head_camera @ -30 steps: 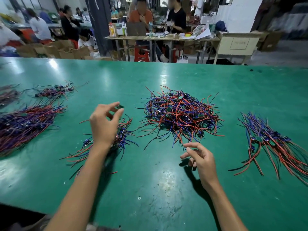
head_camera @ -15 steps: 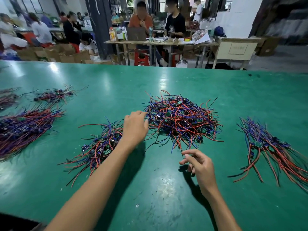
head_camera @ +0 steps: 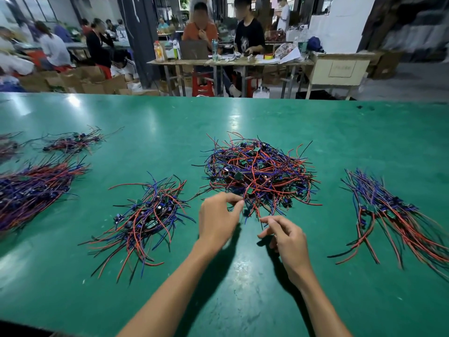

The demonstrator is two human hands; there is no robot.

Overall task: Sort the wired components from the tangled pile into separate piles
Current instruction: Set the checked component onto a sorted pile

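Head view: the tangled pile (head_camera: 258, 172) lies straight ahead of both hands, at its near edge. The left hand (head_camera: 217, 221) is nearer, pinching a wire at that edge; the right hand (head_camera: 286, 239) hovers just beside, fingers loosely curled, holding nothing. Sorted piles (head_camera: 148, 215) flank it on the green tabletop (head_camera: 243, 288); beyond is a busy workshop.

Sorted pile at right (head_camera: 398, 215) — its wire ends run off the frame's right edge. Large pile at left (head_camera: 31, 190) and the small bundle behind it (head_camera: 7, 145) are cut by the left edge. Left hand (head_camera: 218, 220) covers its own fingertips — a grip on the tangled pile (head_camera: 260, 171) cannot be confirmed. Background people blurred.
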